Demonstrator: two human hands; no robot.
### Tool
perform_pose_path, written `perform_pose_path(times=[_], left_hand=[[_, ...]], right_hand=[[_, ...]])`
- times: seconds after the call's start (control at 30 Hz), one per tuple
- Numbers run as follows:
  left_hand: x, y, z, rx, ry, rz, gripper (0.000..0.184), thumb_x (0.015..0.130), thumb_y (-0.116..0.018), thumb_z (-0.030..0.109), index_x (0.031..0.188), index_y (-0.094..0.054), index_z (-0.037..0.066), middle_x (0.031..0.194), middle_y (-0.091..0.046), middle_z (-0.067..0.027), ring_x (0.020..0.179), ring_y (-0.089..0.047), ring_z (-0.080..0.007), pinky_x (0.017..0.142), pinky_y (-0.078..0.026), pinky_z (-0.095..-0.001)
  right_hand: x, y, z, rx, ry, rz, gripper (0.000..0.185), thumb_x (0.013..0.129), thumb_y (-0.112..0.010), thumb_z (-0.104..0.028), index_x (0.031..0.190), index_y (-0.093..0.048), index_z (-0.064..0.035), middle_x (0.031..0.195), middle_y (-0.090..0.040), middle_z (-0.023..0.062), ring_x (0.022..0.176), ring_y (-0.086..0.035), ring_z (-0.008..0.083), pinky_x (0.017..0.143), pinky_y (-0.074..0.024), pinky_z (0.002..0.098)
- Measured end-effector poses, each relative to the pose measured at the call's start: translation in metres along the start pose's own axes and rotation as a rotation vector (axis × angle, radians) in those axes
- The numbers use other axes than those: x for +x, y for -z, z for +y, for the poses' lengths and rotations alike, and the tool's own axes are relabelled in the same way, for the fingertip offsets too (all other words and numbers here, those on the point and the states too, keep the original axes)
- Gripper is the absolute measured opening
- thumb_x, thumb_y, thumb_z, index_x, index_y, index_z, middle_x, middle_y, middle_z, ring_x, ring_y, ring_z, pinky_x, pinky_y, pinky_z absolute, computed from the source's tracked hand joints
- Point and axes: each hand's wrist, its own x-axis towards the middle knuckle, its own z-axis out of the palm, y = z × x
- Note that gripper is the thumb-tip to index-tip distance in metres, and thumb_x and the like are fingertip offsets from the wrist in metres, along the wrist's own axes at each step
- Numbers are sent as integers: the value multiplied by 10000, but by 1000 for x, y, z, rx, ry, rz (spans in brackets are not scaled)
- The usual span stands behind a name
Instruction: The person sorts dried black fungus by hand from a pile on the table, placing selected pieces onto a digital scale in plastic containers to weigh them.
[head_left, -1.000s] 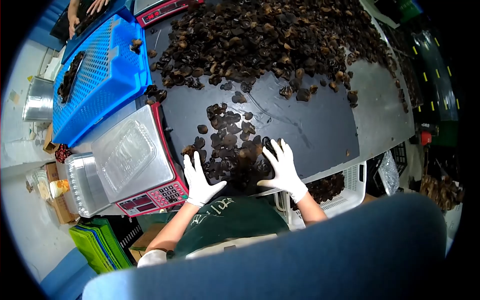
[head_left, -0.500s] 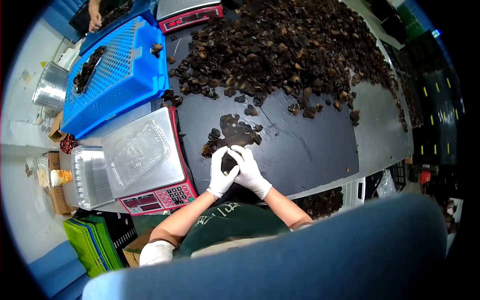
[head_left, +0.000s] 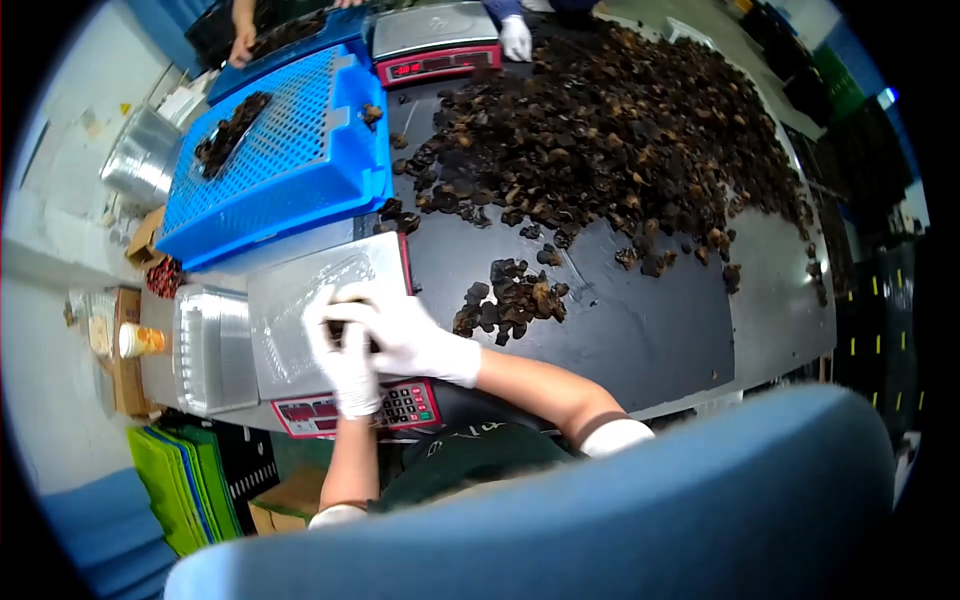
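Over the near scale [head_left: 390,268], my left hand [head_left: 348,375] and my right hand [head_left: 415,340], both in white gloves, are cupped together. Dark wood ear mushrooms [head_left: 338,328] show between the closed fingers, smeared a little by motion. Beneath the hands, a clear plastic tray [head_left: 285,340] lies on the scale's metal plate, partly covered. A small loose group of wood ear mushrooms [head_left: 515,298] lies on the dark table mat to the right of my hands.
A large mushroom heap [head_left: 620,130] covers the table's far side. Left stand an upturned blue crate [head_left: 270,215], stacked clear trays [head_left: 212,350] and a paper cup [head_left: 142,340]. Beyond are a second scale [head_left: 440,62], a co-worker's gloved hand [head_left: 515,38] and another person's bare hand [head_left: 243,48].
Both hands have moved left together from the mat to above the near scale, with mushrooms between them. The view has shifted, and a co-worker's gloved hand now shows at the far side.
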Motion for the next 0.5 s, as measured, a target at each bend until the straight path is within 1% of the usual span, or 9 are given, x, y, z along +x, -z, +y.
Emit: perform_pose_path(times=[0.07, 0.13, 0.2, 0.23, 0.27, 0.33, 0.37, 0.4, 0.5], left_hand=[[29, 42, -21, 138, -122, 13, 406, 916, -558, 40, 1315, -505, -9, 1243, -562, -103, 1117, -539, -197, 1013, -424, -343], [47, 65, -26, 14, 30, 65, 318, 902, -589, 75, 1210, -550, 4, 1198, -578, -112, 1102, -542, -216, 1013, -411, -356], [59, 99, -55, 328, -118, 4, 280, 912, -585, 83, 1180, -559, 4, 1165, -593, -104, 1095, -545, -207, 1000, -417, -354], [63, 105, -59, 469, -174, -41, 267, 913, -587, 92, 1167, -571, 11, 1135, -596, -113, 1080, -552, -227, 977, -424, -363], [64, 116, -59, 817, -198, -158, 259, 915, -593, 122, 1155, -587, 24, 1112, -594, -134, 1064, -559, -281, 966, -425, -392], [63, 122, -59, 945, -181, -249, 256, 914, -604, 159, 1137, -602, 32, 1138, -577, -153, 1071, -548, -325, 964, -418, -418], [62, 123, -61, 939, -187, -218, 262, 919, -602, 176, 1139, -607, 34, 1158, -570, -155, 1089, -541, -326, 975, -412, -420], [60, 124, -65, 933, -191, -184, 268, 923, -599, 193, 1140, -611, 36, 1178, -563, -157, 1107, -535, -327, 986, -405, -423], [59, 124, -60, 838, -199, -154, 312, 941, -569, 207, 1207, -609, 50, 1207, -554, -161, 1159, -512, -327, 1024, -381, -416]], right_hand=[[28, -31, 4, 92, 28, -42, 647, 673, -739, -102, 1281, -519, -142, 1250, -508, 145, 1200, -471, 359, 943, -473, 452], [44, -52, 3, 75, -24, -95, 620, 668, -718, -112, 1247, -497, -107, 1209, -495, 143, 1118, -501, 356, 880, -507, 460], [47, -77, 16, -1, -70, -173, 581, 680, -713, -141, 1220, -506, -92, 1189, -506, 144, 1062, -530, 349, 856, -516, 459], [46, -83, 22, -70, -54, -204, 587, 685, -726, -210, 1214, -509, -81, 1178, -516, 152, 1008, -558, 358, 828, -511, 454], [42, -87, 27, -72, -57, -204, 587, 685, -726, -210, 1214, -509, -81, 1178, -516, 152, 1008, -558, 358, 828, -511, 454], [39, -76, 21, -310, -129, -384, 636, 685, -738, -287, 1238, -504, -78, 1146, -529, 161, 983, -569, 372, 815, -495, 456], [36, -70, 18, -309, -129, -402, 706, 689, -740, -344, 1291, -492, -71, 1185, -541, 172, 959, -575, 394, 825, -478, 462], [33, -61, 14, -308, -127, -411, 706, 689, -740, -344, 1291, -492, -71, 1185, -541, 172, 959, -575, 394, 825, -478, 462], [26, -28, 5, -214, -50, -146, 765, 674, -727, -363, 1323, -475, -46, 1265, -553, 193, 1017, -578, 423, 876, -445, 508]])
